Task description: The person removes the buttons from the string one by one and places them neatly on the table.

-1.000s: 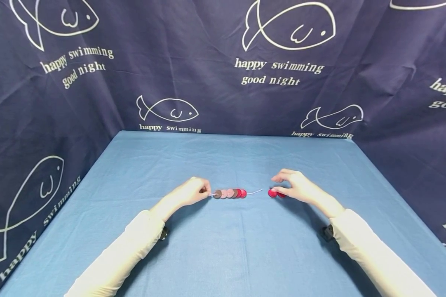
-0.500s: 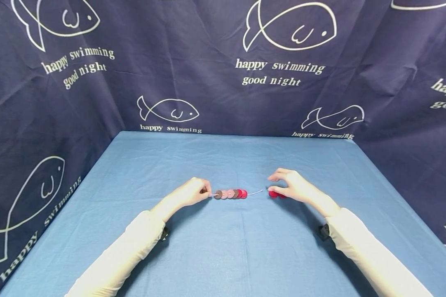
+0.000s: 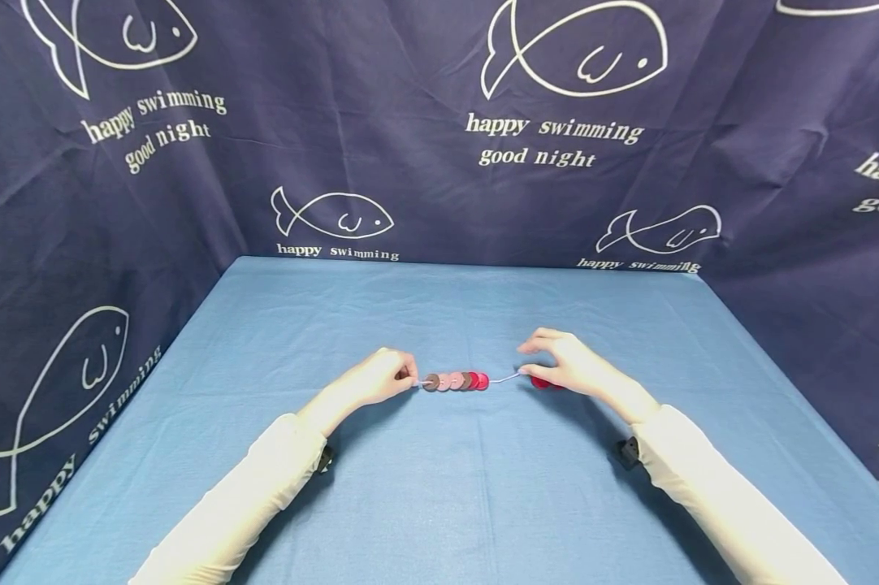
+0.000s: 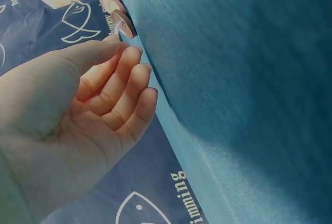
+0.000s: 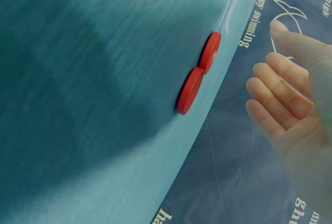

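Observation:
A row of brown, pink and red buttons (image 3: 455, 381) lies overlapping on a pale string. My left hand (image 3: 383, 378) pinches the string at the row's left end, between thumb and forefinger; the brown end button (image 4: 124, 25) is just beyond those fingertips in the left wrist view. From the row's right end, the string's free tail (image 3: 507, 378) runs toward my right hand (image 3: 574, 363). That hand hovers with thumb and fingers apart, holding nothing. Below it, two loose red buttons, a farther one (image 5: 211, 53) and a nearer one (image 5: 190, 91), lie on the cloth; the thumb partly covers them in the head view.
A blue cloth (image 3: 425, 504) covers the table. Dark blue curtains (image 3: 439, 106) with white fish prints hang behind the table and at both sides. Each sleeve has a small dark wrist camera, such as the right one (image 3: 629, 452).
My right hand has shifted a little left, from over the loose red buttons toward the string's free tail. My left hand keeps its pinch and the row stays where it was.

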Action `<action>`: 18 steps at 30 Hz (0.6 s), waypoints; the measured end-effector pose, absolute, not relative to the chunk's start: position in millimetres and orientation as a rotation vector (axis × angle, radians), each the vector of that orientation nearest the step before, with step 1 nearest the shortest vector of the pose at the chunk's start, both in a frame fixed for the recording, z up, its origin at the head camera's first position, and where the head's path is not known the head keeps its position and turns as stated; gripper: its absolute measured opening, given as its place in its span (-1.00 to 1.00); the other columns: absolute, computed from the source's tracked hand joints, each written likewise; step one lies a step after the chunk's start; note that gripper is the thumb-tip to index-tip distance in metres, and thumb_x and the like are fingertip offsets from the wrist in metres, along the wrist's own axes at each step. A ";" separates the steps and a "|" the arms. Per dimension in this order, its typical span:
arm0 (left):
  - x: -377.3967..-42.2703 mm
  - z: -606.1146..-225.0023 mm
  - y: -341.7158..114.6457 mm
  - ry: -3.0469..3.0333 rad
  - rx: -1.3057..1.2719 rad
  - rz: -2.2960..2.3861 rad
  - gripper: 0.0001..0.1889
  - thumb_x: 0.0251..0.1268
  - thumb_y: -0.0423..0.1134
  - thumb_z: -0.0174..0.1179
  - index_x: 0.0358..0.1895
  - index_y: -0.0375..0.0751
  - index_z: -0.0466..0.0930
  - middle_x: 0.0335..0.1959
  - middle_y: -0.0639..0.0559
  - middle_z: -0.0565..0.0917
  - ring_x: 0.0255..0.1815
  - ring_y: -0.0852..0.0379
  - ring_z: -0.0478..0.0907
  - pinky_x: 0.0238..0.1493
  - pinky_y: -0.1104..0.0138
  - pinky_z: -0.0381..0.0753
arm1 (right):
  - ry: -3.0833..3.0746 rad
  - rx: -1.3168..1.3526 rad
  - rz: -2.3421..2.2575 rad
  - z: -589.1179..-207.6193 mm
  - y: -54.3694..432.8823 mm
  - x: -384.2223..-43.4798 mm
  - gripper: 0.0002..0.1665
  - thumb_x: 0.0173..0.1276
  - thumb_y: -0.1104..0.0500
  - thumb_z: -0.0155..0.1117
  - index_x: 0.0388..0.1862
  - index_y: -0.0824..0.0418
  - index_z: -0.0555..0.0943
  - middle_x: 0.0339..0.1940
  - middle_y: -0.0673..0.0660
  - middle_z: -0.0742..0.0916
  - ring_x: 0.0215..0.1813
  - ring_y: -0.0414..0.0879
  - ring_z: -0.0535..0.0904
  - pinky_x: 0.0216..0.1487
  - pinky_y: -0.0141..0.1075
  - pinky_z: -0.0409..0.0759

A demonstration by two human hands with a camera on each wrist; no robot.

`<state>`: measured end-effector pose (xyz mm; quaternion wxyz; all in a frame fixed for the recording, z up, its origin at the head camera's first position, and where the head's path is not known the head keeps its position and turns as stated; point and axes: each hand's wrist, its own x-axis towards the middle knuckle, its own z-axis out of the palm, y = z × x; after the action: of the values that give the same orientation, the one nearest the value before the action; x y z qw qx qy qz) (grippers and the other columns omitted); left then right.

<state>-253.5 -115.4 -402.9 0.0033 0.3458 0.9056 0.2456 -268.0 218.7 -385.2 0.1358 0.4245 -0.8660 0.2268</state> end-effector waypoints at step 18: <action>-254.4 -403.0 -116.1 2.825 1.096 0.780 -0.92 0.20 -0.35 0.20 -0.45 -0.19 0.59 -0.57 0.09 0.59 -0.56 0.33 0.37 -0.43 0.48 0.41 | -2.526 1.279 0.634 -384.2 198.2 -272.9 -0.68 0.04 0.22 0.45 -0.22 0.33 0.66 -0.29 0.14 0.67 -0.18 -0.02 0.60 -0.09 -0.13 0.54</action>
<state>-254.4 -116.1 -403.0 0.0063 0.3502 0.9028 0.2494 -272.9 198.2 -384.2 0.1198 0.4375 -0.8644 0.2170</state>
